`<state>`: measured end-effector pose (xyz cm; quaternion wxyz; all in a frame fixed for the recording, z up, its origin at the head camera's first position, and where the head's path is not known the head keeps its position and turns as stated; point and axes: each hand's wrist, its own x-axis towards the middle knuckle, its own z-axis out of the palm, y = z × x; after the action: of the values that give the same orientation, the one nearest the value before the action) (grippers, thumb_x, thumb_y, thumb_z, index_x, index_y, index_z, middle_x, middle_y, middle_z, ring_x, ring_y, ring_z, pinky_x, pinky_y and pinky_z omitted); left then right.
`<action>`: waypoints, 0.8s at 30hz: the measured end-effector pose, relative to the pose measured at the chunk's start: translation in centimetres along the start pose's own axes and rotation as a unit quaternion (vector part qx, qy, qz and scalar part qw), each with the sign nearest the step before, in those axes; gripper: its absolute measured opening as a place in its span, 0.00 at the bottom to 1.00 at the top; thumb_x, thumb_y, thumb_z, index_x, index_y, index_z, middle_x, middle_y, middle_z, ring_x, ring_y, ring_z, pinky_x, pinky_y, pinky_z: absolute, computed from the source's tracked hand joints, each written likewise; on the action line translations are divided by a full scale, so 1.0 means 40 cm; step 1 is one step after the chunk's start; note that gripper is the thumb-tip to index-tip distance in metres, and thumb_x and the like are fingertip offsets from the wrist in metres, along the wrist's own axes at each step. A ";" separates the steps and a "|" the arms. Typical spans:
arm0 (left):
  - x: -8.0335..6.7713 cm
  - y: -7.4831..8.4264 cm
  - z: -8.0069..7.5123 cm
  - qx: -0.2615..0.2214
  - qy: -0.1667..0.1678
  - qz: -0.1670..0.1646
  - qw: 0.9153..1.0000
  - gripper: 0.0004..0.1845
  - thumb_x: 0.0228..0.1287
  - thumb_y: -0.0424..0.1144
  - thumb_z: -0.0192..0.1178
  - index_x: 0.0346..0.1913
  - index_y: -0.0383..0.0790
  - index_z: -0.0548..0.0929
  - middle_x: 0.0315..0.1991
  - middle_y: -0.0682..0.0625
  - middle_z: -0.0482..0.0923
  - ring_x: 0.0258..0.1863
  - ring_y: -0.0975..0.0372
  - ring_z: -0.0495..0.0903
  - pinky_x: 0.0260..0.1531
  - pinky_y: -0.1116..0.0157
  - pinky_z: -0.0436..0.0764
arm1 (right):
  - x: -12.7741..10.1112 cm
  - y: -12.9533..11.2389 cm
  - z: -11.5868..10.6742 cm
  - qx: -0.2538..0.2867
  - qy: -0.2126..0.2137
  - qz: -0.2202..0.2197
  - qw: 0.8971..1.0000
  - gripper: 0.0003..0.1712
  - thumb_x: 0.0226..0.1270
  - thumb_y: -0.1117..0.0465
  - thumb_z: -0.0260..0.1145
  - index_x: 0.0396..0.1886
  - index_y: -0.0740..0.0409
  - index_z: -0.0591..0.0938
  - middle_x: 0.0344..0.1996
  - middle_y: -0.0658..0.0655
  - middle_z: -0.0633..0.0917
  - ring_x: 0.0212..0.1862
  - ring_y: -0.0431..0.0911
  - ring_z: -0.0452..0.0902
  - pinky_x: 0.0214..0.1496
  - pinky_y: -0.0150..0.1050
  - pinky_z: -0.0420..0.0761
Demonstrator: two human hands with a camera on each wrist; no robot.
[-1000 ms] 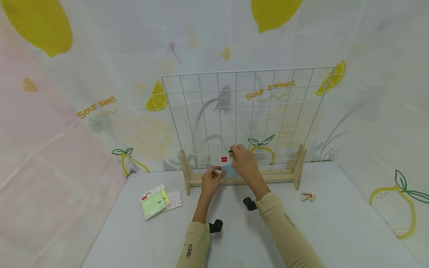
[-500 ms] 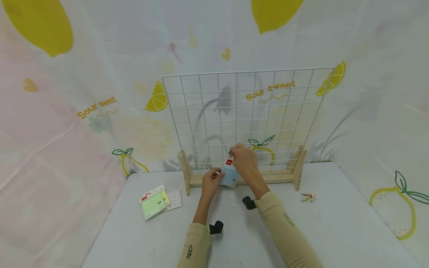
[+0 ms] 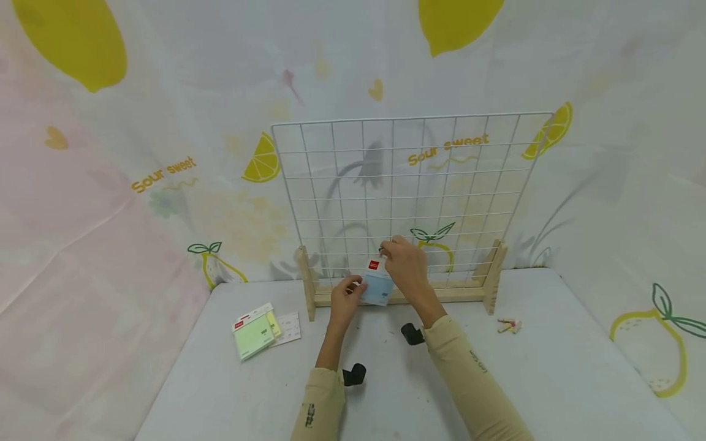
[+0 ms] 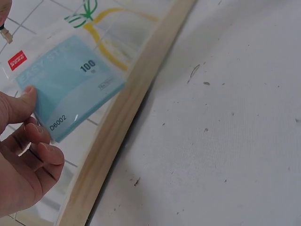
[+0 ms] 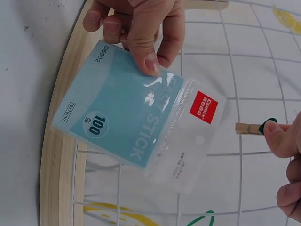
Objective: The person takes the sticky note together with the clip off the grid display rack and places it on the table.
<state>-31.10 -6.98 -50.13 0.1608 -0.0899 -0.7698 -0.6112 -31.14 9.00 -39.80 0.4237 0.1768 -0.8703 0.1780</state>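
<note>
A clear packet of light blue sticky notes (image 3: 377,290), with a red label on its white top, is tilted in front of the wire grid (image 3: 419,184). My left hand (image 3: 344,300) pinches its left edge, thumb on the front. My right hand (image 3: 407,266) pinches a small wooden clothespin (image 5: 248,128) with a dark green piece at its back end. The clothespin's tip is above the packet's top flap (image 5: 200,141), apart from it, and overlaps a grid wire in the right wrist view; whether it touches the wire I cannot tell.
Wooden feet and a rail (image 3: 463,294) hold up the grid. Green (image 3: 252,335) and yellow (image 3: 273,324) sticky-note packets and a white patterned card (image 3: 289,327) lie at left. Several small clothespins (image 3: 509,324) lie at right. A lemon-print cloth hangs behind.
The sticky-note packet, partly hidden low against the grid a second ago, has come into fuller view, tilted, then turned slightly straighter. The right hand with the clothespin has barely moved.
</note>
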 end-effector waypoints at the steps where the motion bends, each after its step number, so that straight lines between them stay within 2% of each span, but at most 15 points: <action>1: 0.000 0.001 -0.001 0.001 0.000 -0.001 1.000 0.05 0.64 0.31 0.66 0.40 0.33 0.85 0.29 0.44 0.78 0.28 0.61 0.71 0.27 0.66 0.70 | 0.001 0.000 -0.003 -0.002 0.003 -0.001 1.000 0.04 0.53 0.69 0.75 0.28 0.58 0.88 0.20 0.53 0.77 0.14 0.43 0.66 0.14 0.38 0.68; 5: -0.001 0.005 -0.005 0.005 0.000 -0.007 1.000 0.06 0.64 0.32 0.66 0.41 0.34 0.85 0.29 0.45 0.78 0.28 0.61 0.71 0.26 0.66 0.71 | -0.001 0.002 -0.014 0.000 -0.002 0.005 1.000 0.04 0.54 0.69 0.76 0.29 0.59 0.88 0.20 0.53 0.78 0.13 0.43 0.64 0.14 0.37 0.69; 10: -0.001 0.011 -0.012 0.005 0.003 -0.013 1.000 0.06 0.63 0.31 0.66 0.41 0.33 0.85 0.30 0.45 0.78 0.29 0.62 0.71 0.27 0.66 0.71 | -0.002 0.008 -0.030 0.012 -0.003 0.004 1.000 0.03 0.54 0.68 0.76 0.29 0.60 0.89 0.21 0.53 0.79 0.15 0.43 0.68 0.16 0.37 0.70; 16: -0.009 0.017 -0.022 0.012 0.000 -0.019 1.000 0.07 0.64 0.32 0.66 0.43 0.33 0.85 0.31 0.46 0.78 0.29 0.61 0.72 0.28 0.67 0.71 | -0.005 0.019 -0.056 0.028 0.011 -0.002 1.000 0.04 0.54 0.70 0.75 0.30 0.61 0.89 0.20 0.54 0.79 0.14 0.43 0.65 0.13 0.37 0.66; 20: -0.013 0.020 -0.031 0.017 -0.005 -0.020 1.000 0.07 0.64 0.32 0.66 0.43 0.34 0.85 0.30 0.47 0.78 0.29 0.61 0.71 0.27 0.67 0.71 | -0.011 0.026 -0.071 0.031 -0.005 0.012 0.999 0.05 0.54 0.70 0.76 0.31 0.60 0.88 0.20 0.53 0.78 0.15 0.42 0.62 0.14 0.35 0.62; 24: -0.017 0.024 -0.041 0.020 -0.004 -0.016 1.000 0.07 0.65 0.32 0.66 0.44 0.34 0.85 0.31 0.46 0.78 0.30 0.60 0.72 0.27 0.67 0.71 | -0.022 0.033 -0.080 0.031 -0.018 0.028 0.999 0.05 0.55 0.69 0.75 0.31 0.59 0.88 0.21 0.52 0.78 0.16 0.42 0.64 0.15 0.34 0.61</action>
<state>-29.90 -8.31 -49.19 0.1494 -0.0769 -0.7841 -0.5974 -29.07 11.76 -38.87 0.3971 0.1691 -0.8765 0.2134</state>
